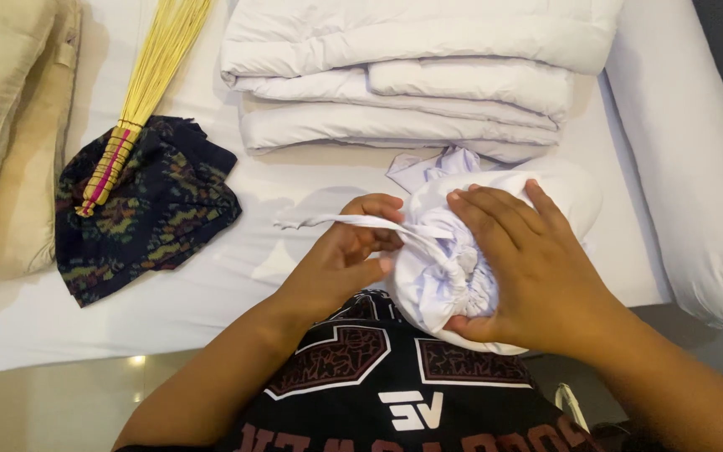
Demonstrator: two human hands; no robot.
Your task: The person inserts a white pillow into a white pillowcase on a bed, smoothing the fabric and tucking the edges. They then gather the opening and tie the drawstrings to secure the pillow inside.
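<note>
Going left to right, a beige cushion (2,125) and a straw broom (148,84) on dark patterned cloth (140,209) are lying on the white bed (211,293). The left hand (340,259) is pinching the drawstring (336,222), fingers closed on it. The white pouch (453,259), soft, light and squashy-looking, is sitting at the bed's near edge; the right hand (529,268) is cupping its gathered neck, probably the firmest hold. Folded duvets (412,75) are lying behind.

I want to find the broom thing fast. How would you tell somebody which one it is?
Start at the white bed sheet and look toward its far left, near the beige pillows. There lies a dark patterned cloth, and resting partly on it is the stick broom. It is the only bundle of thin yellow sticks, bound with pink and yellow bands.
</note>
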